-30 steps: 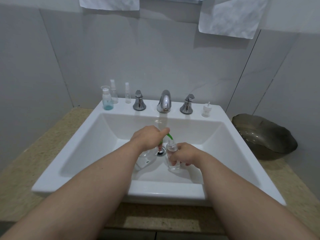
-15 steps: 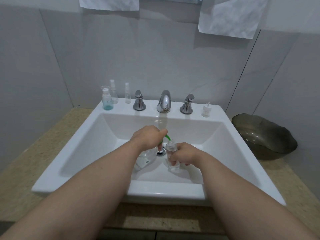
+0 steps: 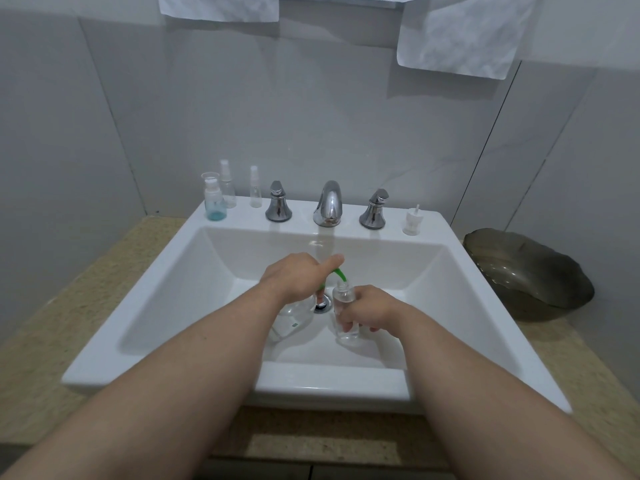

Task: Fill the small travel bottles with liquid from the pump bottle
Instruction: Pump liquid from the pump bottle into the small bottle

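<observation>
while both forearms stretch over the front rim of the white sink (image 3: 149, 289), the work sits just in front of the faucet spout (image 3: 329, 202), low in the basin by the drain (image 3: 322, 305).

the pump bottle (image 3: 291, 320) is the bigger of the two held things: a clear, rounded body with a white label, leaning in the basin a little left of the spout's line, topped by a green nozzle (image 3: 341, 273) that curves down to the right. the left hand (image 3: 294, 278) covers the pump head with its fingers curled round it, one digit stretched out along the nozzle. the small travel bottle (image 3: 343, 297) is clear with an open neck, held upright just right of the spout's line, the nozzle tip at its mouth; how full it is i cannot tell. the right hand (image 3: 370, 310) wraps fingers and thumb round its middle.

counted, big to small:
- one sink
- two white cloths (image 3: 221, 6) (image 3: 460, 32) hanging on the wall above the spout
- one dark bowl (image 3: 526, 275) on the speckled counter (image 3: 69, 306), well right of the spout
- one spout with two chrome handles (image 3: 278, 206) (image 3: 374, 209), one on each side
- three small bottles on the ledge left of the spout: one capped with blue at its bottom (image 3: 214, 199), two clear sprayers (image 3: 227, 188) (image 3: 255, 188)
- one white pump top (image 3: 413, 221) on the ledge right of the spout, beyond the right handle
</observation>
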The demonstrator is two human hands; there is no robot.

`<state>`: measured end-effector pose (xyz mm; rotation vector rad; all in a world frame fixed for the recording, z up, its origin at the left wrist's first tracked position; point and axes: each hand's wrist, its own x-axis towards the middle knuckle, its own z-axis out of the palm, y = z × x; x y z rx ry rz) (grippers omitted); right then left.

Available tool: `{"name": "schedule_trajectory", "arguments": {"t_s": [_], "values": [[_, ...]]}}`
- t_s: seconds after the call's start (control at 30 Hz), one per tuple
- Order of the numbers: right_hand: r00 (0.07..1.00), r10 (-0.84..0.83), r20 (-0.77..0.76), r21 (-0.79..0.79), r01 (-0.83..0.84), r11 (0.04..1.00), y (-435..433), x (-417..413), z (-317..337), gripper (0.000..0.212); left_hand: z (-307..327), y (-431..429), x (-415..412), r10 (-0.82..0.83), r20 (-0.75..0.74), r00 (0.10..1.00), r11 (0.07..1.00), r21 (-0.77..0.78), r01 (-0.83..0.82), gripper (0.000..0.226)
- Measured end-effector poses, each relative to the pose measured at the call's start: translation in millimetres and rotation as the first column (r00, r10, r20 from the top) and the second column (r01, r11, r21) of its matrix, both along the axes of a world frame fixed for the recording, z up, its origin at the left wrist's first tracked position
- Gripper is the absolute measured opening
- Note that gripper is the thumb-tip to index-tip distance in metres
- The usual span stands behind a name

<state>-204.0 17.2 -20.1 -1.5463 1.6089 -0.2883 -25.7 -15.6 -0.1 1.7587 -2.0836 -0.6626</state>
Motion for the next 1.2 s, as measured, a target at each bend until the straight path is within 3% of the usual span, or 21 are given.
{"name": "schedule_trajectory", "arguments": {"t_s": [1.2], "values": [[1.0, 0.018, 0.003, -0.004, -0.018, 1.0, 1.6, -0.4, 0.3, 0.024, 0.3, -1.5, -1.2, -0.009, 0.045, 0.999, 1.0, -0.022, 0.01, 0.06]]}}
